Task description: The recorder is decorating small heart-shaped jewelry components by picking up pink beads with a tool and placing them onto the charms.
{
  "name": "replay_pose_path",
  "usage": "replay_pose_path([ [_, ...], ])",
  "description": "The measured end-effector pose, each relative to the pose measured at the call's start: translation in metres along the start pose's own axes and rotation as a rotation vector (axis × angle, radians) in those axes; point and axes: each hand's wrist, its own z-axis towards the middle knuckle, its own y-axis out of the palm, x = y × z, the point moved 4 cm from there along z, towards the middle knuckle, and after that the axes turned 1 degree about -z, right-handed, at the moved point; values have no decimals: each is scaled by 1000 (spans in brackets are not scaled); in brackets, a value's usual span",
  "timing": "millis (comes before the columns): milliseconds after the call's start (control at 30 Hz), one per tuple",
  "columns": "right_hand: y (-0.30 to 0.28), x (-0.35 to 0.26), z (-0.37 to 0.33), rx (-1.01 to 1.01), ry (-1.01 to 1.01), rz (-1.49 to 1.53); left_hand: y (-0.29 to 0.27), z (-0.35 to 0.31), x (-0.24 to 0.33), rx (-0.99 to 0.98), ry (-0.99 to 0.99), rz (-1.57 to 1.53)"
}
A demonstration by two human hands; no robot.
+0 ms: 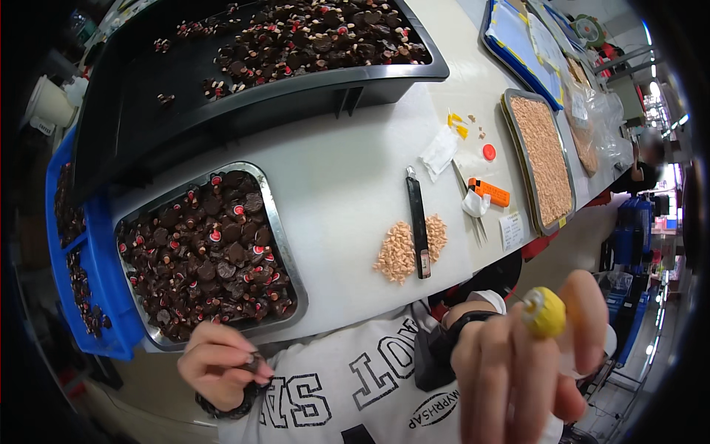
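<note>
My left hand (219, 364) is at the near edge of the metal tray (287, 255), with thumb and fingers pinching a small dark piece (254, 362). That tray is full of dark roundish pieces (200, 259), some bearing small red and cream parts. Raised close to the camera at the lower right, my right hand (510, 370) has curled fingers around a rounded yellow thing (544, 314) with a greyish end. What kind of thing it is, I cannot make out. On the white table, a black slim knife-like tool (418, 222) lies between two small heaps of beige pieces (396, 253).
A large black bin (259, 103) of similar dark pieces stands at the far left. Blue bins (111, 296) are at the left edge. To the right lie an orange tool (489, 192), tweezers (473, 216), a red cap (489, 152) and a tray of beige pieces (543, 159).
</note>
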Motion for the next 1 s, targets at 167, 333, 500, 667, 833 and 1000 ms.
replay_pose_path([
  [167, -11, 34, -18, 75, -38, -503, 38, 37, -30, -158, -231, -204],
  [333, -41, 56, -47, -42, -25, -834, 54, 34, -47, -327, -132, 6],
  [500, -50, 54, -49, -128, 83, -880, 47, 26, -56, -122, -228, -367],
  [667, -53, 59, -40, -70, 52, -950, 44, 32, -57, -145, -160, -229],
  [833, -52, 63, -47, -80, 37, -912, 42, 28, -56, -50, -199, -310],
  [1000, -52, 63, -48, -37, 88, -897, 42, 27, -55, -111, -207, -264],
])
